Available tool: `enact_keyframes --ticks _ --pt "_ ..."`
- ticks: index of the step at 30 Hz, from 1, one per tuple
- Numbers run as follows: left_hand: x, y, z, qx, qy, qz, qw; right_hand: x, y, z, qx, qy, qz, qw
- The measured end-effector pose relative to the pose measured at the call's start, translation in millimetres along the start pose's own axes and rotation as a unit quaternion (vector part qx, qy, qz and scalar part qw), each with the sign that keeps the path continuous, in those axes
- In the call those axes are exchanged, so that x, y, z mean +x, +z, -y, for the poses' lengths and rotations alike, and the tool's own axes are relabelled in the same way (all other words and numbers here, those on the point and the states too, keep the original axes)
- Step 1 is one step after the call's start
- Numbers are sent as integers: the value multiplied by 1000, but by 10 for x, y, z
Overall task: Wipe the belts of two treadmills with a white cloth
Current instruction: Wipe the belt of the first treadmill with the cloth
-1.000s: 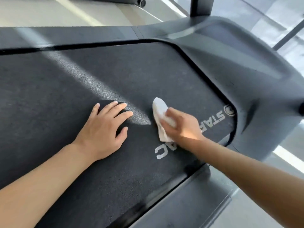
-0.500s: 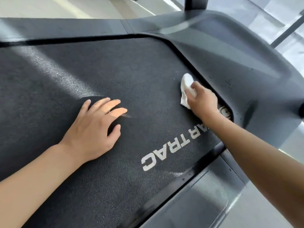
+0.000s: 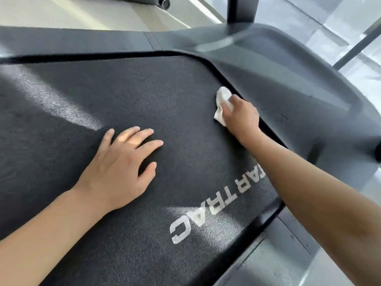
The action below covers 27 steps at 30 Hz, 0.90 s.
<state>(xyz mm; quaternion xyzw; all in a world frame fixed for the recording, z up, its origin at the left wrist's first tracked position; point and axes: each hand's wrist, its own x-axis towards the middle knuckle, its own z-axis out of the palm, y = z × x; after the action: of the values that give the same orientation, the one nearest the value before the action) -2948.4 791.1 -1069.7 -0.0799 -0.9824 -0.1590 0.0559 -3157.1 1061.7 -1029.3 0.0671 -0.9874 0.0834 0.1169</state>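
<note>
A: White cloth (image 3: 222, 105) sits on the treadmill belt (image 3: 127, 96), at its far right edge, just beside the grey motor cover (image 3: 292, 83).
B: Right hand (image 3: 241, 117)?
A: Fingers curled over the cloth, gripping it and pressing it onto the belt.
B: Left hand (image 3: 120, 168)?
A: Flat on the belt, palm down, fingers spread and straight, holding nothing. Well apart from the cloth.
B: Anything else?
A: White lettering (image 3: 214, 205) printed on the belt, partly covered by the right forearm. Sunlight streak across the belt's left part.
</note>
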Motion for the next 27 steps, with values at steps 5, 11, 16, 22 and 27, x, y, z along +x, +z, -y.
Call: enact_keyframes --ticks 5,11,16,22,27 --pt "1 1 -1 -5 0 -3 1000 152 181 730 33 -50 32 998" --pt "1 -2 22 7 4 5 1000 -936 -51 744 137 -278 108 945" --pt "3 13 8 2 -3 0 1000 -390 -3 -215 41 -81 3 996" --pt "2 9 -3 -13 3 -13 1000 677 260 511 -17 -14 9 1000" --pt "-6 -62 143 -59 21 -16 998 294 354 1709 61 -157 68 983"
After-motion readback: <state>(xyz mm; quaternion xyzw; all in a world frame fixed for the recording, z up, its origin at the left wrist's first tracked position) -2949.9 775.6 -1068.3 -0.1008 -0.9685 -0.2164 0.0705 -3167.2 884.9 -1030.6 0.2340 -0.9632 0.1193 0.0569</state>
